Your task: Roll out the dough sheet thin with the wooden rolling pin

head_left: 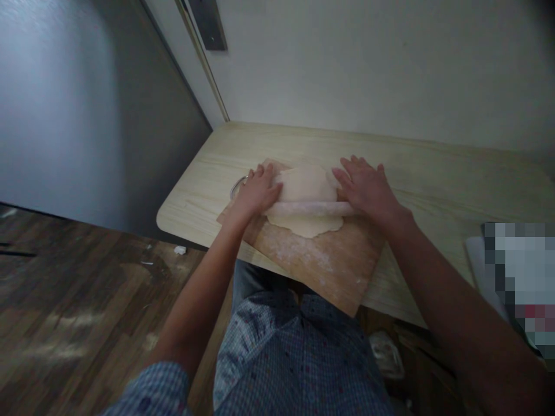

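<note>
A pale sheet of dough (306, 185) lies on a floured wooden board (333, 266) on the table. A floured rolling pin (306, 208) lies across the dough. My left hand (256, 192) presses flat on the pin's left end, fingers stretched forward. My right hand (366, 188) presses flat on the pin's right end, fingers spread. Both palms rest on top of the pin rather than wrapping it.
The board overhangs the front edge of a light wooden table (433, 173) set against a white wall. A metal ring (237, 185) shows behind my left hand. A blurred-out item (520, 277) sits at the table's right. Dark wooden floor (87, 277) lies left.
</note>
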`<control>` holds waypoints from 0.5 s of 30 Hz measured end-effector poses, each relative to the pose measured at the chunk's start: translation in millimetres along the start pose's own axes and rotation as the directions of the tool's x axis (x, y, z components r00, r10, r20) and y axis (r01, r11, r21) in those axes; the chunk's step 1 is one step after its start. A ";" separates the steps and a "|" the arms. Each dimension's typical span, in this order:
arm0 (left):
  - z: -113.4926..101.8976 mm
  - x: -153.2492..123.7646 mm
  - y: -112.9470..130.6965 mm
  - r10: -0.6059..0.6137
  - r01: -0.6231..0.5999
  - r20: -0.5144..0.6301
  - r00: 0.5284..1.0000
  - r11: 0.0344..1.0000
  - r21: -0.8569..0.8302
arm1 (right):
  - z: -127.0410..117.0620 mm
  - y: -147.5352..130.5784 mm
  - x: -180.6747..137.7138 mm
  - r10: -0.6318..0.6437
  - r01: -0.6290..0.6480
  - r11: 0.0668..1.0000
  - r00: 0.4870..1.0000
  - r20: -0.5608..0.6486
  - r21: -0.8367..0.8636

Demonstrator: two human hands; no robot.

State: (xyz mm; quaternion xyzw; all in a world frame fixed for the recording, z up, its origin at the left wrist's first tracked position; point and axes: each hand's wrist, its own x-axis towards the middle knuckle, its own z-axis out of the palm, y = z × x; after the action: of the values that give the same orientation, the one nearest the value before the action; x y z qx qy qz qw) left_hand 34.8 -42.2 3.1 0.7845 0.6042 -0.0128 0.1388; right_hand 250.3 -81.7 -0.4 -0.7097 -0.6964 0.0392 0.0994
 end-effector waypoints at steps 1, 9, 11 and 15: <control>-0.7 3.3 0.9 -0.034 0.034 -0.003 0.999 0.999 -0.004 | 0.8 0.7 1.3 -0.006 0.006 1.000 1.000 -0.004 -0.006; -3.5 -12.0 8.3 -0.010 0.009 0.009 1.000 0.996 0.094 | 12.1 7.4 -0.6 -0.070 0.069 0.997 0.997 0.022 0.043; -3.8 -20.4 8.5 0.027 -0.031 0.030 0.999 0.993 0.114 | 14.3 8.8 -5.2 -0.086 0.082 0.995 0.994 0.069 0.047; -3.8 -34.1 8.9 0.082 -0.089 0.052 0.995 0.986 0.140 | 11.8 7.3 -16.1 -0.131 0.125 0.991 0.977 0.167 0.046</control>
State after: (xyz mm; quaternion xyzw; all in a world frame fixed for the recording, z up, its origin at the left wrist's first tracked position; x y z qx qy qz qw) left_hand 33.5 -75.6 15.0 0.8171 0.5642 -0.0677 0.0967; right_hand 254.8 -96.8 -14.6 -0.6557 -0.7457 0.1052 0.0544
